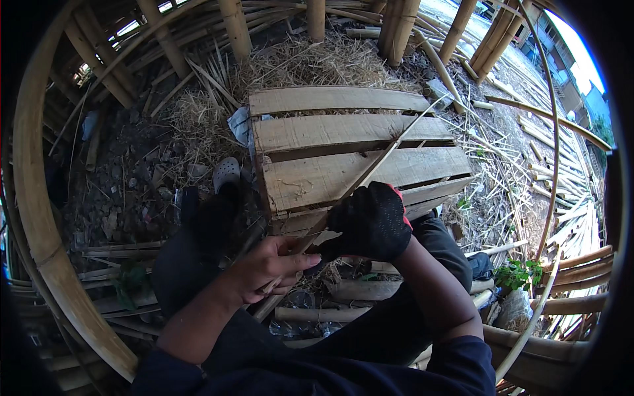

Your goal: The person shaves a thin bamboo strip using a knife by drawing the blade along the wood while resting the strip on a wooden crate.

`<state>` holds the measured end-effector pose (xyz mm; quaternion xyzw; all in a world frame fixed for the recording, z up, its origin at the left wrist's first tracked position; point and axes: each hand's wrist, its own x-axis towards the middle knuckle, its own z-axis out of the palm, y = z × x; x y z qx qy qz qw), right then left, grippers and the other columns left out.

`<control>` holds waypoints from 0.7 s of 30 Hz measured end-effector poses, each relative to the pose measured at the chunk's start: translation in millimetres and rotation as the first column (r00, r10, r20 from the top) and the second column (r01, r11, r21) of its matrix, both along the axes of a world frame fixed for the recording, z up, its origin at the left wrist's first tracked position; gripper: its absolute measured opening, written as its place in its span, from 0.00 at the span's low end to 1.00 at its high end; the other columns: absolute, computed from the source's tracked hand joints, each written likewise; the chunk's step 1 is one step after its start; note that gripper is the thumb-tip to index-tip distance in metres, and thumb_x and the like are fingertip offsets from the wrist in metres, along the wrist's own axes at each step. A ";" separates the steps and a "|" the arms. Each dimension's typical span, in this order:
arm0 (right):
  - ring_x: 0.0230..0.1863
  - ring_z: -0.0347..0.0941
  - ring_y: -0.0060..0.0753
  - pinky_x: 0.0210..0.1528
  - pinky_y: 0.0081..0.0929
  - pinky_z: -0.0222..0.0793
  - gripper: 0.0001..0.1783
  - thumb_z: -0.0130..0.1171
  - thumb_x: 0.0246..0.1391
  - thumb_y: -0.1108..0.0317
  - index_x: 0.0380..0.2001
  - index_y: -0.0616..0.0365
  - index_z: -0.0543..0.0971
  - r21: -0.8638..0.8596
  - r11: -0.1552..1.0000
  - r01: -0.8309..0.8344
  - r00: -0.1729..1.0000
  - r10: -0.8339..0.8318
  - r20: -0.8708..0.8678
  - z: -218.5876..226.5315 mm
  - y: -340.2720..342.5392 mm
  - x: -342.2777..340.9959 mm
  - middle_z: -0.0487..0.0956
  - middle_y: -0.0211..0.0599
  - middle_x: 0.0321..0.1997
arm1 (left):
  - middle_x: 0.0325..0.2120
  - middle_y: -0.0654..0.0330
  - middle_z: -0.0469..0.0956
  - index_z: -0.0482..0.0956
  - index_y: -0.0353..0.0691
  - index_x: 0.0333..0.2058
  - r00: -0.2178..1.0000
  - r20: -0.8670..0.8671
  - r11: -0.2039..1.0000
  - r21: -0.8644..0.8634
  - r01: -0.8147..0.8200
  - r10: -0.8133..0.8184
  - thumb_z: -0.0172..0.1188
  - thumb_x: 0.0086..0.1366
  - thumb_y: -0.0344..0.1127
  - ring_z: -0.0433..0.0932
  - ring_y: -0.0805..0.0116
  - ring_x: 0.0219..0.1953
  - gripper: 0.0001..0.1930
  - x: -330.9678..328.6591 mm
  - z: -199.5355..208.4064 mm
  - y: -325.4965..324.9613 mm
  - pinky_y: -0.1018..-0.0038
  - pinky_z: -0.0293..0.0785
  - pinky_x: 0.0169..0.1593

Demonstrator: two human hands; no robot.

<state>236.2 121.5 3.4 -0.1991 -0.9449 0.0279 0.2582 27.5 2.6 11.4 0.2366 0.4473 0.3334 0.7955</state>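
Note:
A long, thin bamboo strip (396, 142) slants from my lap up across a low slatted wooden pallet (304, 181). My bare left hand (267, 267) is closed round its near end, the thumb lying along it. Just above, my right hand (373, 221), in a black dotted glove with red trim, is curled closed around the same strip. A pale, flat shape shows beside the gloved fingers; whether it is a blade or part of the bamboo I cannot make out. The strip's far tip reaches past the pallet's far right corner.
Bamboo posts (236, 30) stand behind a heap of dry shavings (317, 63). A thick bent bamboo pole (36, 198) curves along the left. Split bamboo pieces (561, 198) litter the ground at right. My foot in a grey clog (226, 173) rests left of the pallet.

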 end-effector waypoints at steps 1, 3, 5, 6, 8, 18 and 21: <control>0.25 0.78 0.37 0.27 0.37 0.71 0.26 0.74 0.29 0.34 0.24 0.42 0.84 0.000 1.000 -0.009 1.000 0.009 0.000 -0.7 -0.1 0.2 0.80 0.26 0.23 | 0.14 0.75 0.62 0.72 0.37 0.40 1.000 0.000 1.000 0.000 0.001 -0.001 0.67 0.64 0.36 0.56 0.88 0.10 0.14 0.3 -1.7 0.0 0.85 0.49 0.14; 0.25 0.78 0.37 0.27 0.37 0.71 0.26 0.74 0.29 0.34 0.24 0.42 0.84 0.012 1.000 -0.011 1.000 0.011 -0.008 1.4 -1.2 0.9 0.80 0.26 0.22 | 0.14 0.74 0.63 0.73 0.35 0.39 1.000 -0.016 0.999 0.045 -0.013 0.013 0.66 0.65 0.36 0.55 0.88 0.10 0.13 0.2 -6.5 -0.9 0.84 0.49 0.14; 0.25 0.79 0.37 0.27 0.37 0.70 0.26 0.74 0.28 0.34 0.24 0.42 0.84 0.024 1.000 -0.012 1.000 0.012 -0.015 2.1 -1.6 1.6 0.80 0.27 0.22 | 0.13 0.74 0.63 0.73 0.35 0.39 1.000 -0.028 0.999 0.052 -0.002 0.003 0.65 0.65 0.35 0.55 0.87 0.10 0.12 0.0 -8.4 -0.8 0.84 0.49 0.14; 0.25 0.78 0.38 0.26 0.37 0.70 0.27 0.74 0.28 0.34 0.24 0.42 0.84 0.022 1.000 -0.013 1.000 0.014 -0.016 1.8 -1.5 1.9 0.80 0.26 0.22 | 0.13 0.73 0.63 0.74 0.35 0.38 0.999 -0.039 0.998 0.058 0.008 -0.006 0.64 0.65 0.35 0.55 0.87 0.10 0.11 -0.2 -9.2 -0.5 0.83 0.49 0.14; 0.24 0.78 0.38 0.26 0.37 0.70 0.27 0.74 0.28 0.33 0.24 0.42 0.84 0.019 1.000 -0.015 1.000 0.015 -0.018 2.9 -1.5 2.4 0.80 0.26 0.21 | 0.13 0.73 0.63 0.74 0.34 0.38 0.999 -0.040 0.999 0.043 0.004 -0.003 0.63 0.65 0.34 0.56 0.86 0.10 0.10 -1.1 -9.2 -0.5 0.83 0.49 0.14; 0.21 0.76 0.38 0.25 0.36 0.68 0.31 0.73 0.24 0.28 0.21 0.42 0.84 0.061 0.998 0.032 0.999 -0.032 -0.003 6.8 5.6 9.9 0.77 0.27 0.19 | 0.12 0.71 0.62 0.73 0.32 0.37 1.000 -0.007 1.000 0.001 0.003 -0.003 0.60 0.66 0.33 0.56 0.85 0.10 0.09 -1.3 -8.0 -1.6 0.82 0.49 0.14; 0.21 0.76 0.39 0.25 0.36 0.67 0.32 0.73 0.23 0.27 0.19 0.43 0.82 0.082 0.996 0.042 0.999 -0.040 -0.032 6.4 9.8 14.6 0.77 0.27 0.18 | 0.13 0.71 0.62 0.74 0.32 0.37 1.000 0.015 1.000 -0.003 -0.002 0.002 0.59 0.67 0.33 0.56 0.85 0.10 0.09 -3.0 -13.0 -2.2 0.82 0.50 0.14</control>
